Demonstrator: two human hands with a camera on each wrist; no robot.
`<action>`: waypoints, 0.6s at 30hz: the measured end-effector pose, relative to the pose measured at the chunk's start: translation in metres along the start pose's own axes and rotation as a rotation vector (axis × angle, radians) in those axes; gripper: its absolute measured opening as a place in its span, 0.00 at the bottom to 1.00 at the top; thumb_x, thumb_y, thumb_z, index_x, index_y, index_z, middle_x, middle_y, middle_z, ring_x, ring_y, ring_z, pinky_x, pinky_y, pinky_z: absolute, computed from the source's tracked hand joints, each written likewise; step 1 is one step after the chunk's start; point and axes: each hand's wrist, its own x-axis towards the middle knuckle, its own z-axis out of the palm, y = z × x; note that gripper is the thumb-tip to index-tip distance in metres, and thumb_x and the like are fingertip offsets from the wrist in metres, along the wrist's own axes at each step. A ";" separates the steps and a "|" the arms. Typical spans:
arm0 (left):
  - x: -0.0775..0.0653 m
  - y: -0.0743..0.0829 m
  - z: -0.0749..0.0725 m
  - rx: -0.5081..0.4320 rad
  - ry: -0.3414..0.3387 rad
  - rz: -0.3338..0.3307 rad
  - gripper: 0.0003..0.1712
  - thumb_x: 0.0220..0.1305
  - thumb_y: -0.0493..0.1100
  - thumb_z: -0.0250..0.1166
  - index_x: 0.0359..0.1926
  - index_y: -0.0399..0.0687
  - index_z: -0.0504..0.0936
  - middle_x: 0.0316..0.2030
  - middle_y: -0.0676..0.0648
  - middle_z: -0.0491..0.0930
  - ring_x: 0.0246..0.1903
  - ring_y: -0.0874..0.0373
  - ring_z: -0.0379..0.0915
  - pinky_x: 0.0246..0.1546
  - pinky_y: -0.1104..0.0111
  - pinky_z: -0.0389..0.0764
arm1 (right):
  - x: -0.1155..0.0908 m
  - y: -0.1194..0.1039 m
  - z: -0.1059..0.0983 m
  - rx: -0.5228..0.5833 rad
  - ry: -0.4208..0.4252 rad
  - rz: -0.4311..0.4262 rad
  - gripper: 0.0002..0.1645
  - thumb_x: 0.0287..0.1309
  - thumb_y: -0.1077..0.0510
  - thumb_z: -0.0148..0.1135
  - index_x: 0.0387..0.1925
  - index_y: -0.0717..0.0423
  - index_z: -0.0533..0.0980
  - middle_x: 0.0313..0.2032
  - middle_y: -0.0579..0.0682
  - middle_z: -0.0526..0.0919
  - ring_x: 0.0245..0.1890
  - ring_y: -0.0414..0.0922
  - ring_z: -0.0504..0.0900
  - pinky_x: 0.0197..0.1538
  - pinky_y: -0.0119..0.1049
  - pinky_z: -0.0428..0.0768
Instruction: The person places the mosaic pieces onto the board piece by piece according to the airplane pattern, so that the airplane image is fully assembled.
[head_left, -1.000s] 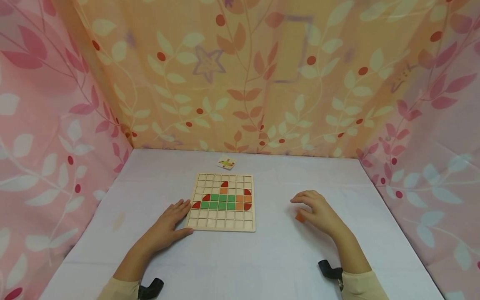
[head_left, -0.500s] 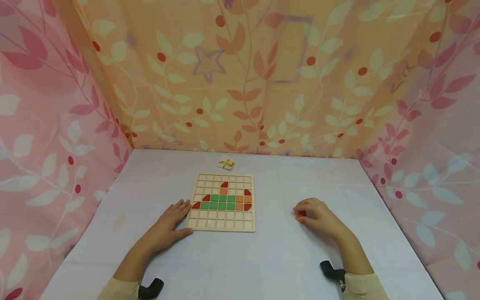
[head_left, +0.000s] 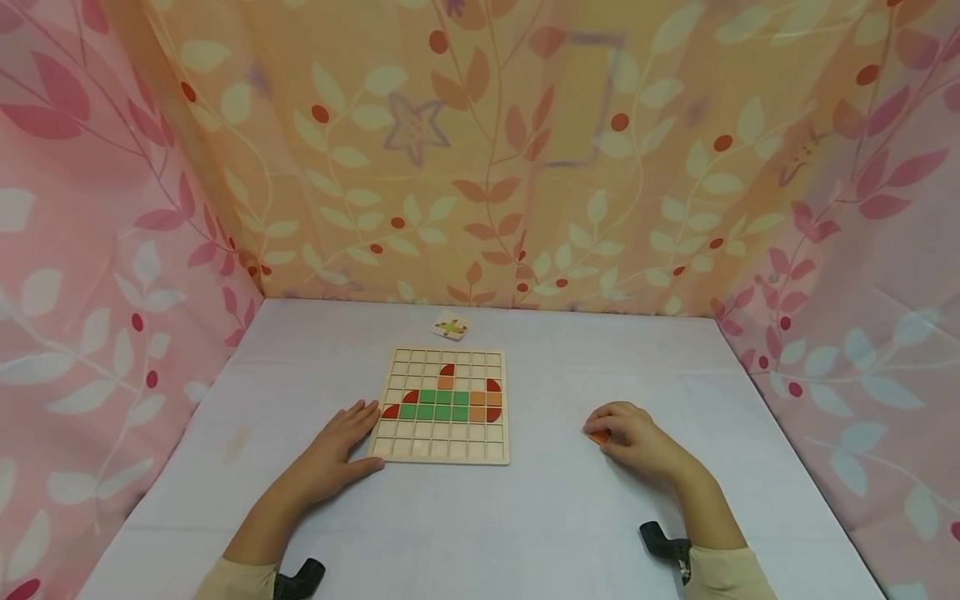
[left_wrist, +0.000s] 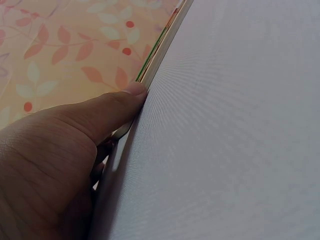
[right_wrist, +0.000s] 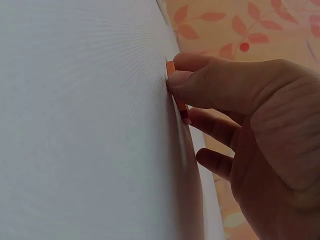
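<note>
A square wooden grid board (head_left: 442,451) lies on the table, with green, orange and red tiles set in some of its cells. My left hand (head_left: 330,457) rests at its left side, fingers extended along that edge and the thumb touching the near left corner. The left wrist view shows the thumb against the board's rim (left_wrist: 161,55). To the right of the board, low over the tabletop, my right hand (head_left: 637,440) pinches an orange tile (right_wrist: 180,101) between thumb and forefinger. A dark red bit shows at the tile's lower end; the fingers hide much of it.
A small patterned card (head_left: 452,326) lies behind the board. White cloth covers the table (head_left: 540,533), and floral curtains (head_left: 510,167) close off the back and both sides. Black wrist devices (head_left: 663,542) sit at both sleeves.
My right hand has lowered and its fingers have closed on the orange tile, which lay beneath them a second ago. The left hand and board stay put.
</note>
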 end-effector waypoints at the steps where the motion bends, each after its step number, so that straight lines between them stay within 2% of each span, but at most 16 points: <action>1: 0.000 0.000 0.000 0.001 0.000 -0.001 0.52 0.60 0.62 0.73 0.78 0.47 0.62 0.80 0.50 0.56 0.81 0.45 0.43 0.79 0.45 0.47 | 0.000 0.000 0.000 -0.003 0.001 0.002 0.24 0.54 0.71 0.72 0.50 0.45 0.86 0.53 0.40 0.82 0.60 0.51 0.74 0.63 0.51 0.64; 11: 0.000 -0.003 0.001 0.010 0.004 0.008 0.53 0.60 0.64 0.72 0.78 0.47 0.62 0.80 0.50 0.56 0.81 0.46 0.44 0.79 0.45 0.48 | 0.000 0.002 0.000 -0.051 0.032 -0.007 0.20 0.55 0.69 0.72 0.49 0.48 0.87 0.50 0.43 0.83 0.57 0.51 0.77 0.62 0.55 0.67; 18: 0.000 -0.002 0.000 0.009 0.006 0.013 0.52 0.60 0.62 0.73 0.78 0.47 0.62 0.80 0.50 0.56 0.81 0.46 0.44 0.80 0.47 0.47 | 0.001 0.002 0.001 -0.059 0.043 0.013 0.18 0.56 0.65 0.75 0.48 0.46 0.87 0.48 0.41 0.82 0.56 0.50 0.77 0.61 0.55 0.66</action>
